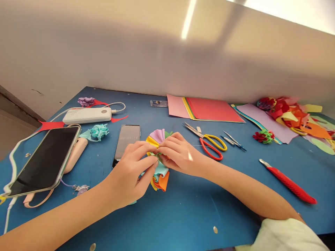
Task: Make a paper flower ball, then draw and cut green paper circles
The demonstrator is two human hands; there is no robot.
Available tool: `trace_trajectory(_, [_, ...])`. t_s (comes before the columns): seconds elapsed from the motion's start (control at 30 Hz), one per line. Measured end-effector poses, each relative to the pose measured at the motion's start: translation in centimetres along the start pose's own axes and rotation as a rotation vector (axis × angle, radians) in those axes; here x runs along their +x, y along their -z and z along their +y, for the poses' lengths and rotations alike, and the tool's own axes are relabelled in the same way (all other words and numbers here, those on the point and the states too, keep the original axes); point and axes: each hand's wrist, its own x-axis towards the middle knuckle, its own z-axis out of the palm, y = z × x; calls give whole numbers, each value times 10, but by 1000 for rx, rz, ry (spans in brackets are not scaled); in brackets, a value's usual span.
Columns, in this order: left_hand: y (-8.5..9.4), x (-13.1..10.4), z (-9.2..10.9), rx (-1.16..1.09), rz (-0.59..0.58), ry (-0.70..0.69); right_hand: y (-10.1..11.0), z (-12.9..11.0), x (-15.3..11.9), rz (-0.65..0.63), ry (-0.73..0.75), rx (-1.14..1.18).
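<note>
Between my two hands, over the middle of the blue table (188, 212), is a ruffled multicolour paper flower (161, 171) with purple, yellow, green, light blue and orange pleats. My left hand (134, 170) pinches it from the left, fingertips at its centre. From the right, my right hand (180, 153) grips it with bent fingers. The fingers of both hands cover the flower's middle. A thin pale line, perhaps thread, runs from my right hand toward the scissors (202, 139), which lie partly open with red and yellow handles. Just behind my left hand lies a phone (130, 134) showing a timer.
At left are a larger phone (44, 160), a white power bank (87, 115), cables and a teal crumpled paper flower (98, 132). Coloured sheets (214, 109) lie at the back. On the right are tweezers (234, 141), a red cutter (290, 183) and paper scraps (290, 115).
</note>
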Motion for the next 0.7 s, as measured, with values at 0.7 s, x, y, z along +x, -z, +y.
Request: trace_trajectory(0.7, [-5,-6,-1,141,55,-53,3,-5,2,20,31,-16])
